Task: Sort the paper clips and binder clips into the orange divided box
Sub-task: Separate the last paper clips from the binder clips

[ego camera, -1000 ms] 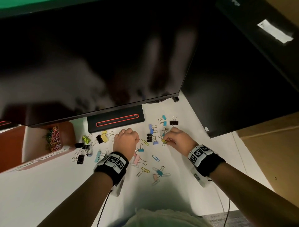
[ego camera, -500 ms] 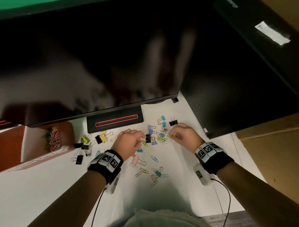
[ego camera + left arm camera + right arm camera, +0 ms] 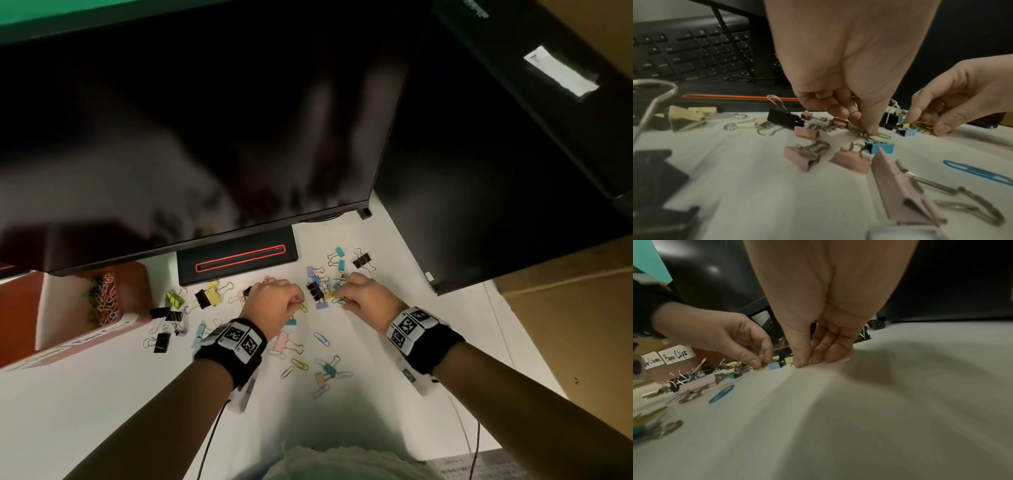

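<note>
Sorting is early by my reckoning: my left hand pinches a yellow paper clip on the desk, my right hand pinches another, binder clips lie scattered, and the orange divided box holds only paper clips.

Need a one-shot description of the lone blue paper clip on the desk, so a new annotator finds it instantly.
Start at the white desk below the monitor and find the gap between the two wrists. The blue paper clip lies flat there, alone on bare surface, nearer the person than both hands. To its left lies a pink binder clip; the paper clips below it are yellow and silver, so it is the only bare blue wire loop.
</note>
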Demonstrator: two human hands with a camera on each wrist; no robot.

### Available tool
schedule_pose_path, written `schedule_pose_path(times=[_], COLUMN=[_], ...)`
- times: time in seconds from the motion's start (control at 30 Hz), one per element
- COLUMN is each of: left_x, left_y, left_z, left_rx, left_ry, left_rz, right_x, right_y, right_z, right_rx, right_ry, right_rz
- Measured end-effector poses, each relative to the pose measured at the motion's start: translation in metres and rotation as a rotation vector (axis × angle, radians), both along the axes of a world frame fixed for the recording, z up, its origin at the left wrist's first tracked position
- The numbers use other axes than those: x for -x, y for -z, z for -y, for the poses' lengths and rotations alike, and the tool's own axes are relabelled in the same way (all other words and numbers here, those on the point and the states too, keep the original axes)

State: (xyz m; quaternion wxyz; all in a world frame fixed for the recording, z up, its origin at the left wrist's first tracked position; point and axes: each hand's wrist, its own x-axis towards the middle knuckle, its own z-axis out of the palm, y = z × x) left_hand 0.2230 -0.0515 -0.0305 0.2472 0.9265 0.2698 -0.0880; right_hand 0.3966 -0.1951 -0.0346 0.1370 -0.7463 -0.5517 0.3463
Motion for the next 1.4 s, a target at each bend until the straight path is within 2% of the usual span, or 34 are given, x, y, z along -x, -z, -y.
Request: schedule_pose_path(times=[0.2,0.37,0.57,0.7,0.9,1.1,1.3,1.4], left_x=[0.001,0.002,-0.001,-0.009,-0.015,-0.016,-0.011,-0.006], left_y=[0.001,0.005,0.004,-0.002,-0.005,-0.008,-0.006,-0.003], left_z=[0.002,0.006,0.005,0.006,0.008,0.011,0.014,0.015], left_rx=[0.014,0.012,-0.005,-0.012,-0.049,-0.020,-0.064,-0.077], left_ry=[0.026,0.113,0.159,0.188,0.255,0.217,0.234,0.269], left_rz=[0.005,0.033,0.019,-0.065,-0.173,-0.246,-0.233,-0.197], right_x=[0.002,0.002,-0.001,-0.002,0.000,0.004,0.002,-0.004], right_y=[0.005,0.005,-0.003,-0.007,-0.011,-0.010,-0.009,-0.019], right_z=[0.004,0.007,0.002,-0.005,-0.007,0.001,0.006,-0.004], right_rx=[-0.068,-0.075,0.080,0.151,0.150,0.176,0.136,-0.013], right_ry=[0.028,0.042,0.001,-0.039,-0.062,-0.024,-0.051,-0.015], right_rz=[-0.016,-0.020,-0.004,0.034,0.041,0.014,0.011,-0.015])
